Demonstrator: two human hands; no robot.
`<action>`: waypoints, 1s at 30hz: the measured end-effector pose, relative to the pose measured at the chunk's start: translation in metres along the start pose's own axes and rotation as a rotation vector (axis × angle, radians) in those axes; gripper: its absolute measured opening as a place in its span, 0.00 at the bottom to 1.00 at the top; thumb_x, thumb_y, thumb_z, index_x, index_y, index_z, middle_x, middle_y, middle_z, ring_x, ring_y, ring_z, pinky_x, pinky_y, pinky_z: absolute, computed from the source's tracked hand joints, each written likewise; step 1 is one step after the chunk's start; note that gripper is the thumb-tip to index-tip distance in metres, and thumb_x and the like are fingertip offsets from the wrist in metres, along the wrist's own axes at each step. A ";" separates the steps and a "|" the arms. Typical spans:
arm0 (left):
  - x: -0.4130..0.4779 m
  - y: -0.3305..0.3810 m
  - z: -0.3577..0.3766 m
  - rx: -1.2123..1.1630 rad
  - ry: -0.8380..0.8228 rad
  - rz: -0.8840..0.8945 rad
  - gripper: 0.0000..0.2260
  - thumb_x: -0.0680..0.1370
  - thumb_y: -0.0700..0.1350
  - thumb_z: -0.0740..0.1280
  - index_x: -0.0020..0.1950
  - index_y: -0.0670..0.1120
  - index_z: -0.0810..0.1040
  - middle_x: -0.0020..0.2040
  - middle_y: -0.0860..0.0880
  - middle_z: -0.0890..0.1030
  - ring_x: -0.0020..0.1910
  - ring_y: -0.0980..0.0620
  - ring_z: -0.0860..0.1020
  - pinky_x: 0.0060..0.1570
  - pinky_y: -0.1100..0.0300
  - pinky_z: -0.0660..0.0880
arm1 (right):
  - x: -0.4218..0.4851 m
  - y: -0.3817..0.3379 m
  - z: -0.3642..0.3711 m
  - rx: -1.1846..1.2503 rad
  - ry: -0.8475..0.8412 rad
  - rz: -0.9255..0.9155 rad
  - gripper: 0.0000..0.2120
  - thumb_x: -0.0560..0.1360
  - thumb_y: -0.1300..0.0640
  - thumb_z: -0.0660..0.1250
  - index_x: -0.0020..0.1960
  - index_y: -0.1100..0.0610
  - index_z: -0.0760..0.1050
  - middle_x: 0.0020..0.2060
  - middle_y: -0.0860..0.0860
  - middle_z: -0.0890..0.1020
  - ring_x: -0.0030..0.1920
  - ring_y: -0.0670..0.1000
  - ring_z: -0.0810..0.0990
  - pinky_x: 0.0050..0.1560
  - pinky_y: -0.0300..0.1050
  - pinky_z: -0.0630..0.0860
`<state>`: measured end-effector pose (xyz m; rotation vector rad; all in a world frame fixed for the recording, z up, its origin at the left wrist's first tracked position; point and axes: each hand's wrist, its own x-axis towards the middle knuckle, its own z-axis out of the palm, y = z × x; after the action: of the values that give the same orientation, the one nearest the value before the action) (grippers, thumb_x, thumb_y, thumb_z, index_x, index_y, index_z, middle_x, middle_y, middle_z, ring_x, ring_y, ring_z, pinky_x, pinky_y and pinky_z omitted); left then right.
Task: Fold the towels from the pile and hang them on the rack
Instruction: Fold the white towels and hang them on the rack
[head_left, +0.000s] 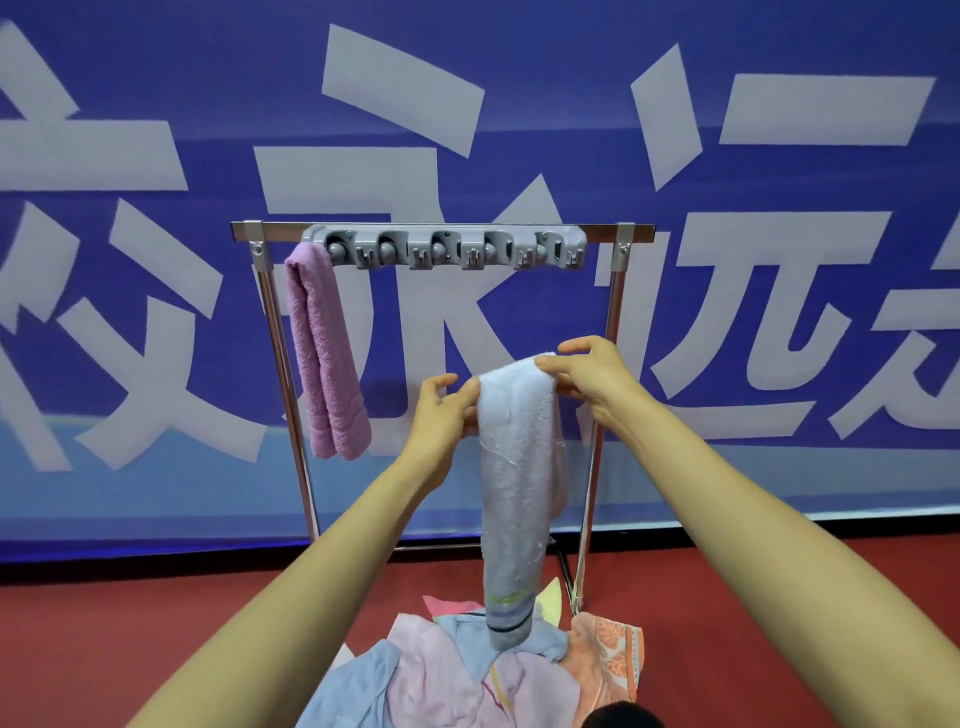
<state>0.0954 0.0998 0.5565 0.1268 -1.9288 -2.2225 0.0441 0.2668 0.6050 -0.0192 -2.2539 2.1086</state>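
A pale blue towel (514, 483) hangs lengthwise in front of me, its striped lower end reaching down to the pile (467, 670). My left hand (441, 410) pinches its upper left edge and my right hand (592, 374) grips its top right corner. Both hands hold it below the metal rack (613, 312). A grey clip bar (447, 247) with several holders runs along the rack's top rail. A folded pink towel (324, 358) hangs from the leftmost holder. The pile of pink, blue and orange towels lies on the floor at the rack's foot.
A blue banner (727, 260) with large white characters stands right behind the rack. The floor (130, 634) is red. A dark rounded object (623, 716) shows at the bottom edge, next to the pile.
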 end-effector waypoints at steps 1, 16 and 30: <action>-0.002 -0.001 0.000 0.048 -0.067 -0.014 0.25 0.77 0.47 0.69 0.70 0.46 0.62 0.49 0.47 0.82 0.46 0.52 0.80 0.49 0.60 0.76 | 0.000 -0.001 -0.001 -0.006 0.004 0.000 0.19 0.69 0.62 0.75 0.56 0.57 0.71 0.55 0.59 0.79 0.51 0.55 0.82 0.35 0.38 0.76; 0.011 0.004 -0.011 0.164 0.106 0.040 0.28 0.71 0.41 0.76 0.66 0.45 0.67 0.54 0.43 0.81 0.49 0.50 0.80 0.44 0.60 0.76 | -0.009 0.018 -0.002 -0.193 -0.213 0.105 0.19 0.71 0.65 0.73 0.60 0.64 0.72 0.48 0.65 0.82 0.42 0.54 0.79 0.59 0.56 0.78; 0.022 0.008 -0.027 0.195 0.047 -0.048 0.30 0.72 0.44 0.75 0.70 0.44 0.64 0.57 0.41 0.79 0.50 0.47 0.81 0.54 0.55 0.77 | -0.011 0.016 0.009 -0.292 -0.174 -0.009 0.21 0.70 0.63 0.73 0.60 0.58 0.70 0.53 0.60 0.79 0.49 0.55 0.81 0.58 0.56 0.78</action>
<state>0.0793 0.0683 0.5621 0.2538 -2.1344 -2.0359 0.0543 0.2584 0.5879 0.1678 -2.6370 1.8225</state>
